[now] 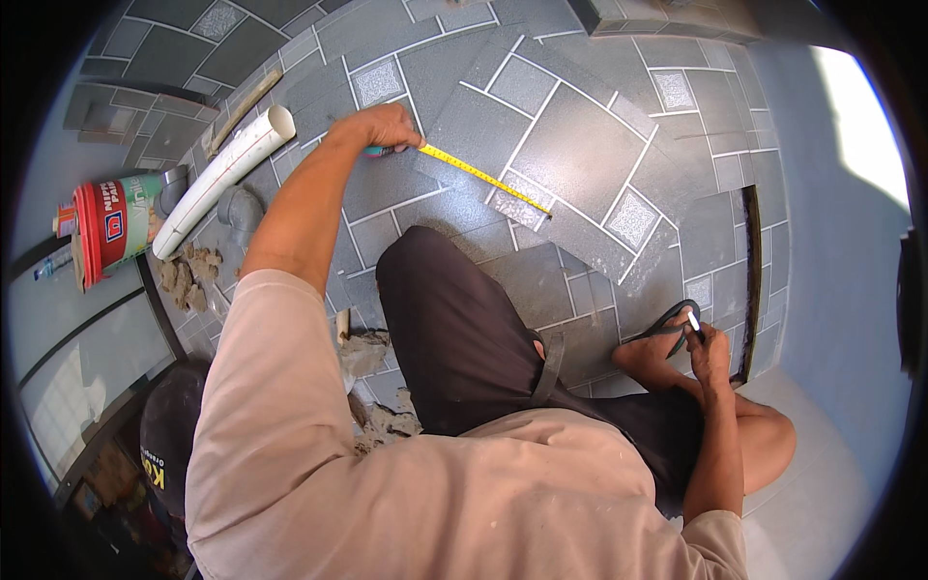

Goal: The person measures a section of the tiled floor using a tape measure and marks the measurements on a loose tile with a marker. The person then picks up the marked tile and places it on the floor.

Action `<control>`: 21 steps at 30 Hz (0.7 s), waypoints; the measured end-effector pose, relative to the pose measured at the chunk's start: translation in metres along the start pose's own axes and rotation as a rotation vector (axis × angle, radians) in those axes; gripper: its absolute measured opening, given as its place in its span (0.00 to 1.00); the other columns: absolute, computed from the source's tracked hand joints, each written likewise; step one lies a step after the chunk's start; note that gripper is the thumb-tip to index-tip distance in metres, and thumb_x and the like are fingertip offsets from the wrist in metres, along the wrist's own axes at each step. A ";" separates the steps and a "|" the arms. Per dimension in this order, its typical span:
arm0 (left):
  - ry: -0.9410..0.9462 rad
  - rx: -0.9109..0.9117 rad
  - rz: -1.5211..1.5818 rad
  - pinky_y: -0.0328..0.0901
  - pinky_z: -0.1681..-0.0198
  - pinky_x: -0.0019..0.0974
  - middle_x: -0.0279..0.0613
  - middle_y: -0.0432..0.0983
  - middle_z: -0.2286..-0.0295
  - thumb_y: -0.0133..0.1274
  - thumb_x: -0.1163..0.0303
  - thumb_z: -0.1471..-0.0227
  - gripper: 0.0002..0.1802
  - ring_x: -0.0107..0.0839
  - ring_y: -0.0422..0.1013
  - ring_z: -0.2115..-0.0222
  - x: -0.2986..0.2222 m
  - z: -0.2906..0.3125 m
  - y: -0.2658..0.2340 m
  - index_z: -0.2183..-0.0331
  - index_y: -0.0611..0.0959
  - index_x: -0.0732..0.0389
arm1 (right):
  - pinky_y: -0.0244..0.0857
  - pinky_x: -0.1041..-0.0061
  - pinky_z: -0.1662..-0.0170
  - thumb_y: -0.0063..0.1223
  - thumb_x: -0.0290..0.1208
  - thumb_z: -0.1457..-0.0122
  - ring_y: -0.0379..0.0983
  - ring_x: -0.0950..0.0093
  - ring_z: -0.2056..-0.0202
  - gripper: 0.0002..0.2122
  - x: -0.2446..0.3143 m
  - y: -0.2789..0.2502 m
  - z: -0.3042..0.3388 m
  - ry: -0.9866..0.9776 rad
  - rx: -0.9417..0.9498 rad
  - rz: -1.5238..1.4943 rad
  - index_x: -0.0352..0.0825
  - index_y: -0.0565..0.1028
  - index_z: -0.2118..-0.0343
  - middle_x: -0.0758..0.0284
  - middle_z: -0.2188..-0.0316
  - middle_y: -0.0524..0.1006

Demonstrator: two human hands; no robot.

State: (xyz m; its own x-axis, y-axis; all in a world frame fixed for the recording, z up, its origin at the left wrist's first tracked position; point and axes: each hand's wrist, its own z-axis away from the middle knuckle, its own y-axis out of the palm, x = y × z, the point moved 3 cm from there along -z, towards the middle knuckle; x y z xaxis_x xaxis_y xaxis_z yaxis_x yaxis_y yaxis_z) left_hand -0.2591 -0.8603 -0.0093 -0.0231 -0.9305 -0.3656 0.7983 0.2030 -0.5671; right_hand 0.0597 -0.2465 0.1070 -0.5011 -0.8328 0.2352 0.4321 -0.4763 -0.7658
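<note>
A floor (pixel 585 338) of grey, white-lined tiles, seen from above. A large grey tile (pixel 580 135) lies aslant on it, toward the far edge. Near the floor's left edge are a white pipe (pixel 217 188) and a red-and-green bucket (pixel 126 227). The left hand (pixel 379 128) grips a tape measure (pixel 483 176), its yellow blade reaching over the large tile's near edge. The right hand (pixel 712 360), beside a sandalled foot near the floor's right edge, grasps a slim, white-tipped pen-like tool (pixel 694 324).
</note>
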 end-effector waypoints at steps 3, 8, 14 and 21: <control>0.020 -0.029 0.034 0.64 0.72 0.38 0.36 0.76 0.83 0.65 0.46 0.53 0.25 0.30 0.69 0.79 -0.002 0.012 0.004 0.82 0.85 0.59 | 0.64 0.68 0.71 0.57 0.40 0.33 0.70 0.73 0.79 0.16 -0.005 0.001 0.002 0.010 -0.024 -0.038 0.28 0.80 0.68 0.64 0.82 0.76; 0.018 -0.150 0.227 0.64 0.71 0.37 0.36 0.76 0.83 0.64 0.47 0.51 0.24 0.30 0.69 0.79 -0.001 0.043 0.004 0.80 0.85 0.60 | 0.64 0.69 0.70 0.57 0.41 0.33 0.69 0.75 0.78 0.17 0.003 -0.003 0.003 -0.059 -0.022 -0.118 0.28 0.81 0.66 0.66 0.82 0.75; -0.050 -0.289 0.407 0.64 0.72 0.34 0.36 0.76 0.82 0.64 0.48 0.47 0.25 0.27 0.70 0.79 0.004 0.082 0.019 0.80 0.84 0.62 | 0.66 0.64 0.69 0.57 0.40 0.33 0.72 0.65 0.78 0.16 0.005 -0.002 -0.002 -0.179 -0.096 -0.039 0.29 0.82 0.64 0.60 0.82 0.77; -0.076 -0.434 0.653 0.63 0.74 0.32 0.35 0.76 0.82 0.62 0.52 0.43 0.24 0.24 0.70 0.80 0.025 0.124 0.086 0.79 0.85 0.63 | 0.70 0.58 0.60 0.58 0.37 0.36 0.79 0.50 0.66 0.12 -0.005 0.022 -0.039 0.022 0.034 -0.126 0.30 0.81 0.66 0.51 0.72 0.81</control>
State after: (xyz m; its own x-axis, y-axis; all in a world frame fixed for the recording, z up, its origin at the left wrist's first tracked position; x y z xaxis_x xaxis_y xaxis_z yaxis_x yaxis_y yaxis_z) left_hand -0.1166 -0.9042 0.0247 0.4234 -0.5974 -0.6811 0.3298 0.8018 -0.4983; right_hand 0.0424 -0.2412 0.0657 -0.5690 -0.7597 0.3147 0.3896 -0.5860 -0.7105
